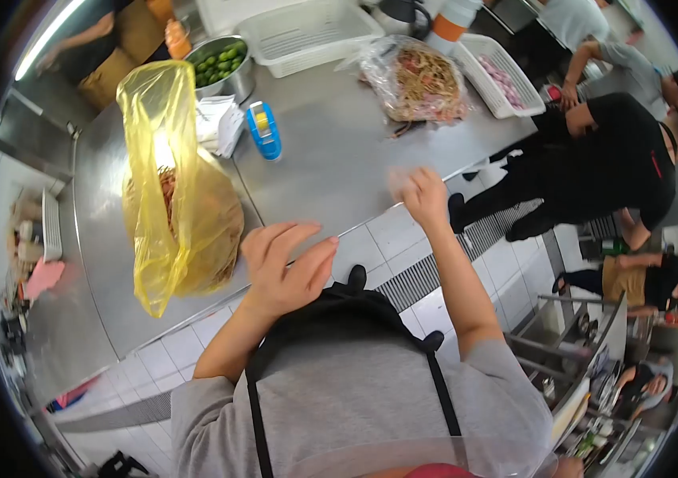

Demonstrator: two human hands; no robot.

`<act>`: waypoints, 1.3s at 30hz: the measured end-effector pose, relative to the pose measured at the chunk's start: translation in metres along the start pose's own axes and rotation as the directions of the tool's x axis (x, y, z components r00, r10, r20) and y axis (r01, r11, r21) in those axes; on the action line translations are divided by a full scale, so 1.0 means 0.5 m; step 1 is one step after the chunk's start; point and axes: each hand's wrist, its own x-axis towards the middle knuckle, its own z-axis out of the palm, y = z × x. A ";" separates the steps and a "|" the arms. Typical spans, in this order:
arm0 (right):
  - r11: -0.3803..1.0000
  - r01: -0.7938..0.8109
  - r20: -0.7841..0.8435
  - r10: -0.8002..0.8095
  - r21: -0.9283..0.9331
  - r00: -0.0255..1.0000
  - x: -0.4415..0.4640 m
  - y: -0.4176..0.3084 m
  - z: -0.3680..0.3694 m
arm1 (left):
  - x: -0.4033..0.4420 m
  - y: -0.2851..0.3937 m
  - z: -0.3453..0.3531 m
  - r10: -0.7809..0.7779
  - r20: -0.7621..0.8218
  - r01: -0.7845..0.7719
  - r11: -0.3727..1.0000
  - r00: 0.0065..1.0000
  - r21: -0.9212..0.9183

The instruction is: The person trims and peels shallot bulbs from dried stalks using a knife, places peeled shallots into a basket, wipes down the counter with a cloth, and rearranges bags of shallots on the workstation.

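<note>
My left hand (pixel 287 267) is raised near the table's front edge, just right of a yellow plastic bag (pixel 215 227). Its fingers are apart and slightly curved, with nothing visible in them. The bag stands on the steel table with reddish-brown contents showing through; its top sticks up loosely. My right hand (pixel 423 197) is over the table's front edge, fingers curled together and tips blurred by motion. Whatever they may hold is too small to make out. A blue tape dispenser (pixel 264 143) lies on the table beyond my left hand, next to white papers (pixel 218 123).
Along the steel table's (pixel 307 175) far side are a metal pot of green limes (pixel 219 68), a white basket (pixel 307 36), a clear bag of shredded food (pixel 419 80) and a basket of pinkish pieces (pixel 498 80). A person in black (pixel 610 159) stands at the right.
</note>
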 end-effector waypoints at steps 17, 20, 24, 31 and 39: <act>0.894 0.303 0.135 -0.273 -0.331 0.952 0.141 0.204 0.069 | 0.011 -0.064 0.265 -0.287 0.360 0.400 0.867 0.888 -0.296; 0.896 0.275 0.328 -0.158 -0.348 0.931 0.157 0.221 0.064 | 0.076 -0.085 0.350 -0.341 0.346 0.446 0.846 0.874 -0.293; 0.948 0.192 0.402 -0.077 -0.253 0.912 0.136 0.264 0.018 | 0.162 -0.152 0.470 -0.651 0.460 0.796 0.522 0.604 -0.307; 0.950 -0.308 0.254 0.311 -0.053 0.916 0.087 0.407 -0.135 | 0.308 -0.184 0.645 -0.683 0.202 0.711 0.651 0.702 -0.268; 0.852 -0.502 -0.005 0.508 0.149 0.861 0.042 0.479 -0.150 | 0.491 -0.012 0.751 -0.436 0.587 0.454 0.882 0.682 0.128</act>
